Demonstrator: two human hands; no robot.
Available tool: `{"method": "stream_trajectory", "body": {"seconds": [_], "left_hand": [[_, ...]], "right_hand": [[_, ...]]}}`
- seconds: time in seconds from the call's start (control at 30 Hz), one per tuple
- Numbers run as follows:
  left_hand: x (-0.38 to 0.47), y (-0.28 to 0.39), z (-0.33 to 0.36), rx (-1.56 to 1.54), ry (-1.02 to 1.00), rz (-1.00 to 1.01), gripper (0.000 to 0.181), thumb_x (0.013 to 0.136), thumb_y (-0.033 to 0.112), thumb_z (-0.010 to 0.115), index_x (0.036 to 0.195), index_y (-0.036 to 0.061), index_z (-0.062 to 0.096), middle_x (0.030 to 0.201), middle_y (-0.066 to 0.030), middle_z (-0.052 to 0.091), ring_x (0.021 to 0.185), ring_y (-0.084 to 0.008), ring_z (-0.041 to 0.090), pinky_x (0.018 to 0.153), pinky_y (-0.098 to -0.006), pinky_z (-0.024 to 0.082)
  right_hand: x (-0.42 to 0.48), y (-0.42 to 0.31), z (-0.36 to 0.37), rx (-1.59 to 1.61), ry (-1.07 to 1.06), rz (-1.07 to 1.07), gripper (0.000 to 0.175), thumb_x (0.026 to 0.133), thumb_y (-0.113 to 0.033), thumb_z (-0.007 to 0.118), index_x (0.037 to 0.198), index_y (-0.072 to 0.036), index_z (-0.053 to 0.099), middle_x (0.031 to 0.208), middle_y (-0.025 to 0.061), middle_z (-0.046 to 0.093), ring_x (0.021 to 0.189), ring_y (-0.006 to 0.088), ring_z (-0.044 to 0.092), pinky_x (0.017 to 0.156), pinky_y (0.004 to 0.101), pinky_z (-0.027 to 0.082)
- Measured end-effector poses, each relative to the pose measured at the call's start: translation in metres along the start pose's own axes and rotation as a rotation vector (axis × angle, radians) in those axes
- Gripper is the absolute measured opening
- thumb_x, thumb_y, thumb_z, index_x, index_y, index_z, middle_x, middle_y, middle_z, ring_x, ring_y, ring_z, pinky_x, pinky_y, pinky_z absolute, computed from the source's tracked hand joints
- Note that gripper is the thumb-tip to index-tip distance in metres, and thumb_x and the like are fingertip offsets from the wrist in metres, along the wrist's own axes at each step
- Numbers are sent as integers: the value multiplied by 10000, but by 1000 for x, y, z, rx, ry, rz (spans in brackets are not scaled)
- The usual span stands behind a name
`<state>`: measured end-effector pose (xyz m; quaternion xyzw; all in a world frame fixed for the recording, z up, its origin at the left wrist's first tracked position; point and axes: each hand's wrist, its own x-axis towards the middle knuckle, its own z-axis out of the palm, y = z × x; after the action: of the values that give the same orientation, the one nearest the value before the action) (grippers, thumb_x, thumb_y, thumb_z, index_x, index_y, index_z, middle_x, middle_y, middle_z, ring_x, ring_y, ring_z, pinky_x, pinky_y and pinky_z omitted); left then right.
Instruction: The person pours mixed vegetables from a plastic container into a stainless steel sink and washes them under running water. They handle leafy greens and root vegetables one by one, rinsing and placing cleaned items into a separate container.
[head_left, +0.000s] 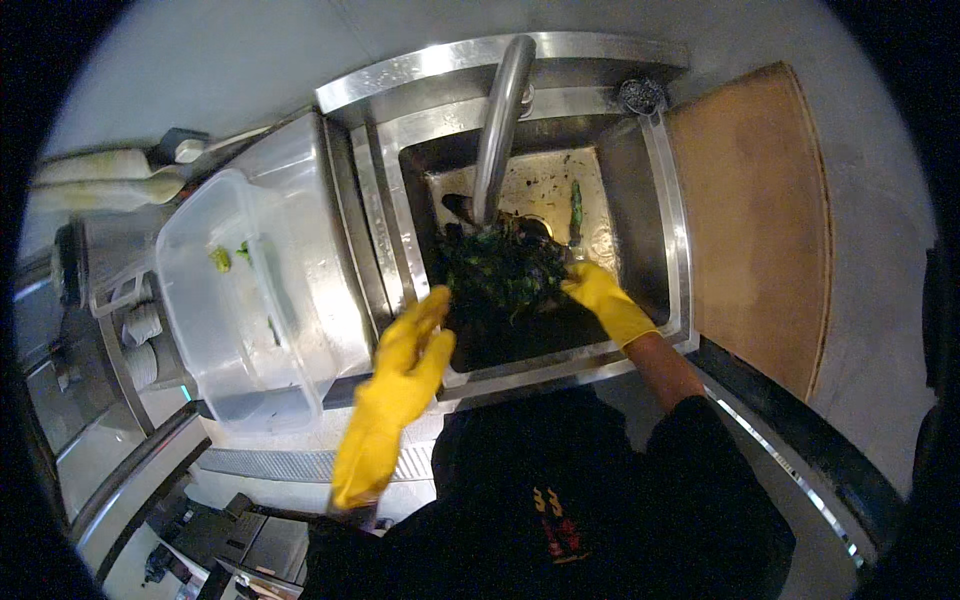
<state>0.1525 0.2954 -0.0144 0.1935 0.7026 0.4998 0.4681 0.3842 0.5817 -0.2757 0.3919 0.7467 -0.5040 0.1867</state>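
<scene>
A heap of dark leafy greens fills the near left part of the steel sink, below the faucet spout. My right hand, in a yellow rubber glove, is at the right edge of the heap with its fingers curled in. What lies between those fingers is hidden. My left hand, gloved the same way, hovers over the sink's near left rim, thumb and fingers apart and holding nothing. A single green piece rests on the sink floor to the right, among dark bits.
Left of the sink, a clear plastic tub with a few green scraps stands on the steel drainboard. A metal scrubber sits at the back right corner. A brown board stands along the right side. Stacked white dishes are far left.
</scene>
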Motion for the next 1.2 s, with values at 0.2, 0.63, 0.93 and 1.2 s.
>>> {"method": "stream_trajectory", "body": {"seconds": [0.2, 0.63, 0.93, 1.2], "left_hand": [[38, -113, 84, -482, 127, -384, 490, 1004, 59, 599, 1474, 30, 464, 1456, -126, 537, 1328, -217, 526, 1131, -320, 404], [96, -178, 87, -1015, 561, -691, 587, 936, 219, 723, 1459, 143, 469, 1483, -119, 509, 1345, -345, 508, 1010, -498, 496], [145, -171, 105, -1334, 339, -760, 909, 847, 703, 642, 1524, 139, 420, 1567, -125, 411, 1428, -348, 372, 1113, -622, 293], [176, -135, 100, -1586, 175, -493, 693, 943, 679, 518, 1360, 129, 574, 1295, -117, 632, 1154, -324, 618, 974, -516, 512]], "right_hand": [[20, -99, 70, -611, -105, -320, 1140, 721, -410, 871, 1605, -126, 210, 1647, 199, 254, 1525, 411, 218, 1222, 468, 245], [73, -72, 109, -436, -138, -6, 575, 729, -185, 823, 1251, -181, 582, 1302, 134, 614, 1185, 411, 596, 956, 510, 525], [69, -64, 42, 14, 4, -286, 680, 794, -235, 762, 1407, -61, 522, 1246, 160, 670, 1151, 285, 636, 1007, 353, 481], [20, -150, 20, 525, -35, -44, 462, 937, -47, 653, 1393, -108, 611, 1287, 70, 664, 1126, 182, 630, 1021, 291, 474]]}}
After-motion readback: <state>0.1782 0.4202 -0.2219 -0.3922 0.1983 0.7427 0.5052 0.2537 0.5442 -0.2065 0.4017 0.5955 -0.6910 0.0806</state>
